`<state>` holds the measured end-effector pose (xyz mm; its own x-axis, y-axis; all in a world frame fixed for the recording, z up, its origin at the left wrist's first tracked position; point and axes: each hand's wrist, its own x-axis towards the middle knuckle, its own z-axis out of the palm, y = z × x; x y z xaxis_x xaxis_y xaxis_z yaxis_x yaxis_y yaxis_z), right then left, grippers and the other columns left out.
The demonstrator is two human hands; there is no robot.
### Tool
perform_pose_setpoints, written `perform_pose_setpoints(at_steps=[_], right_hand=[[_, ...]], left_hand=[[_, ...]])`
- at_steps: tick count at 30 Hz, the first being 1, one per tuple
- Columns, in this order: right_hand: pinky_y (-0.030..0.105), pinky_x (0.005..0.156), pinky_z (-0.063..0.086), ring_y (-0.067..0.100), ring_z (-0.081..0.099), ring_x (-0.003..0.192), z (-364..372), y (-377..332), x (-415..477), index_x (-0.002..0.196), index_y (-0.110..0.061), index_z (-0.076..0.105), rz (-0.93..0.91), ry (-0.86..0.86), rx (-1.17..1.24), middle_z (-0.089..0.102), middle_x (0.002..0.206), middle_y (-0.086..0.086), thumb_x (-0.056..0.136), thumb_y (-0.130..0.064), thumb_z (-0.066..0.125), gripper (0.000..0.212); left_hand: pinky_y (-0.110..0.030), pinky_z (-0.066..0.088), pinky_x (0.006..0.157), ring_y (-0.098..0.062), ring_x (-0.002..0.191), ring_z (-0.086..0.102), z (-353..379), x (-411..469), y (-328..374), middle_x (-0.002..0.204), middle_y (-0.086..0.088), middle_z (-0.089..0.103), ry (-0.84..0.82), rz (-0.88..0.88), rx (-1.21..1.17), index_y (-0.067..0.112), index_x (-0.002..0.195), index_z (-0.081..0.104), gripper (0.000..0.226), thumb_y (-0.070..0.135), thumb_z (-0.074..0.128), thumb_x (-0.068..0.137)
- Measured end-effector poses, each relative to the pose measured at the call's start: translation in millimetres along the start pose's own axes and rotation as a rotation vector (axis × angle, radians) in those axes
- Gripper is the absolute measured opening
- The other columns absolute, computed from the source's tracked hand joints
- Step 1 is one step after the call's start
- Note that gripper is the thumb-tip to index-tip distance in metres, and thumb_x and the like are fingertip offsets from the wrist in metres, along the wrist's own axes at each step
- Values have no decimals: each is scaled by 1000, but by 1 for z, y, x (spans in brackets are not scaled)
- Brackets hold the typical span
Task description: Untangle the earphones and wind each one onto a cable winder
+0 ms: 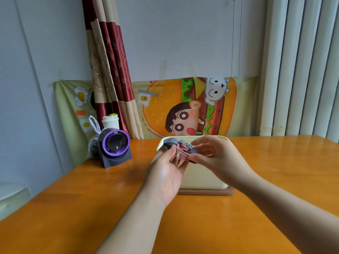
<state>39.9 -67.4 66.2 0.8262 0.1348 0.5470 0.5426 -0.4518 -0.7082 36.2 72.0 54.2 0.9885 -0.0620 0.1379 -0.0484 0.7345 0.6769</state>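
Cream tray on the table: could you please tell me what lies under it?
Beneath the cream tray, the edge of a brown tray shows along its near side, resting on the table. The rest of it is covered.

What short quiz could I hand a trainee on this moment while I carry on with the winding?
1. True or false: the pink earphone cable is wrapped round the grey cable winder.
2. What lies on the table below the left hand and the right hand? A. a cream tray B. a laptop C. a dinner plate
3. Fill in: the purple-ringed fan stands to the ___ of the tray.

Key: 1 true; 2 A; 3 left.
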Motion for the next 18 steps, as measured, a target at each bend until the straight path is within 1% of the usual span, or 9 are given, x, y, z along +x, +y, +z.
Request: perform_pose_setpoints(at_steps=[2,4,5,8,9,11,13,16,18], right_hand=[[15,75,54,-2,66,79,-6,5,18,100,-18,68,-36,2,-74,69,86,-14,76,-21,77,26],[8,72,51,-5,64,76,-11,10,34,100,-15,70,-58,16,-149,64,82,-19,76,-20,77,26],[7,70,50,-5,63,75,-13,13,43,100,-14,70,-63,20,-184,63,81,-18,76,-20,77,26],[8,62,47,-3,59,72,-13,31,67,102,-13,70,-71,51,-315,62,85,-12,78,-21,75,25],[8,61,45,0,57,71,-12,39,73,102,-13,70,-56,62,-353,62,87,-10,79,-21,74,24],[17,65,49,8,58,76,-8,55,85,98,-14,69,14,36,-441,65,90,-6,80,-23,74,20],[26,64,51,16,58,78,-2,67,94,86,-18,65,85,-18,-562,68,92,0,80,-24,75,13],[18,52,41,16,54,73,6,77,105,80,-16,63,157,-126,-662,65,86,2,78,-21,75,13],[15,52,41,16,55,76,10,81,112,87,-14,68,218,-257,-697,62,84,1,79,-23,74,14]], left_hand=[[-36,44,97,-21,96,63,1,13,2,104,-13,68,12,26,86,6,111,61,21,5,44,98],[-32,46,91,-18,98,63,-3,28,4,107,-8,68,-7,76,253,10,111,62,22,5,44,99],[-31,45,92,-16,102,62,-6,37,6,112,-5,67,-14,114,408,12,117,61,24,6,44,100],[-22,39,95,-7,118,52,-23,60,9,126,11,56,39,292,1079,22,138,47,37,15,47,101],[-20,37,94,-7,122,48,-29,64,10,128,13,53,76,357,1272,24,139,46,39,16,47,101],[-27,38,101,-11,129,44,-41,71,7,136,11,52,101,394,1534,26,136,50,37,19,48,100],[-35,34,110,-14,131,40,-49,74,0,136,9,53,78,359,1657,27,129,57,32,20,49,99],[-30,27,112,-11,133,34,-56,75,-6,130,10,57,60,391,1710,27,120,63,27,19,49,98],[-29,25,112,-10,135,30,-58,75,-8,129,10,57,65,400,1704,27,121,63,28,19,49,98]])
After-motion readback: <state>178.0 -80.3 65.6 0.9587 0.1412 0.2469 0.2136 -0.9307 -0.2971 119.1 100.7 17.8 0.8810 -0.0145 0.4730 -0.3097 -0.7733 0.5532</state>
